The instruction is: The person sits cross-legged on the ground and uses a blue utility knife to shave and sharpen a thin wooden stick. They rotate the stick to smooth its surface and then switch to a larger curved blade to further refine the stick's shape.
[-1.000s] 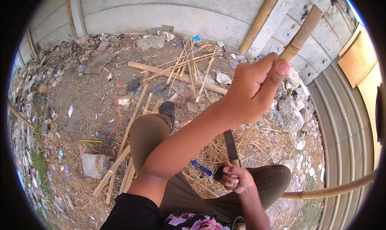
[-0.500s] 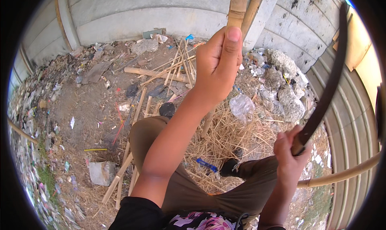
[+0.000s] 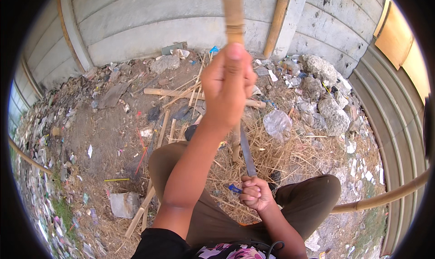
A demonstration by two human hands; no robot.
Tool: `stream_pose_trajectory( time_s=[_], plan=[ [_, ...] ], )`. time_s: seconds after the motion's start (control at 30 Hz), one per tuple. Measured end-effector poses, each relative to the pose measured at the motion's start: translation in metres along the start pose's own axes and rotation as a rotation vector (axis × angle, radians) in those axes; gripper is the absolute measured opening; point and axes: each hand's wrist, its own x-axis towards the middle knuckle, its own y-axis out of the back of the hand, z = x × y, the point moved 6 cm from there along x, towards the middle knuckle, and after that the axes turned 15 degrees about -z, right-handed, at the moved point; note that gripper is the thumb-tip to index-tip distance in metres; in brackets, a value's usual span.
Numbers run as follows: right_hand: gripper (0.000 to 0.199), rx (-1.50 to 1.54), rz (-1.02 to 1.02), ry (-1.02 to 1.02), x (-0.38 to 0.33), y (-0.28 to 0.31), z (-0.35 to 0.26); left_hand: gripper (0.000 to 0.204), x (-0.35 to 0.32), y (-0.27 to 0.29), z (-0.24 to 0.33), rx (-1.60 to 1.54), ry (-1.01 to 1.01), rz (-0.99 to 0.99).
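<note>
My left hand point(image 3: 229, 84) is raised in front of me, closed round a flat bamboo strip point(image 3: 234, 16) held upright, with the thumb along its face. The strip's top runs out of the picture, and a lower length of bamboo shows below my wrist. Low between my knees, my right hand point(image 3: 257, 193) is wrapped round the handle of a machete, hiding it. The machete's dark blade point(image 3: 247, 155) points away from me, close beside the lower bamboo; whether they touch I cannot tell. Dry bamboo shavings point(image 3: 281, 152) cover the ground beneath.
Split bamboo strips point(image 3: 168, 123) and a bamboo pole point(image 3: 158, 92) lie ahead on the littered ground. Concrete lumps point(image 3: 333, 116) and a clear plastic bag point(image 3: 277, 124) are to the right. Another pole point(image 3: 385, 197) juts in by my right knee. A concrete wall point(image 3: 176, 30) stands behind.
The machete has swung down from raised at the right to beside the lower bamboo. My left hand and the strip have shifted slightly left and down.
</note>
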Motion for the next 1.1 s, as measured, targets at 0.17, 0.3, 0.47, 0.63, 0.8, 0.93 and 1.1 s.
stream_pose_trajectory(
  time_s=[0.17,0.3,0.47,0.63,0.8,0.93,1.1],
  plan=[
    [0.028,-0.857,0.413,0.269,-0.007,-0.045,-0.019,0.045,0.011,0.025,-0.010,-0.032,0.051,0.123],
    [0.024,-1.379,0.490,0.691,-0.012,-0.156,-0.035,0.045,0.008,0.041,-0.010,0.012,0.048,0.138],
    [0.022,-1.470,0.025,1.279,-0.014,-0.191,-0.040,0.047,0.006,0.039,-0.006,0.009,0.056,0.141],
    [0.033,-0.797,0.559,0.183,0.016,0.002,0.007,0.047,0.006,0.014,-0.008,-0.056,0.037,0.020],
    [0.027,-1.009,0.587,0.394,-0.005,-0.060,-0.027,0.048,0.003,0.028,-0.004,-0.089,0.099,0.012],
    [0.024,-1.425,0.291,0.975,-0.021,-0.174,-0.041,0.050,0.004,0.023,-0.006,-0.046,0.107,0.054],
    [0.025,-1.261,0.329,1.554,-0.011,-0.111,-0.034,0.050,0.009,0.009,-0.015,-0.013,0.103,0.085]
  ],
)
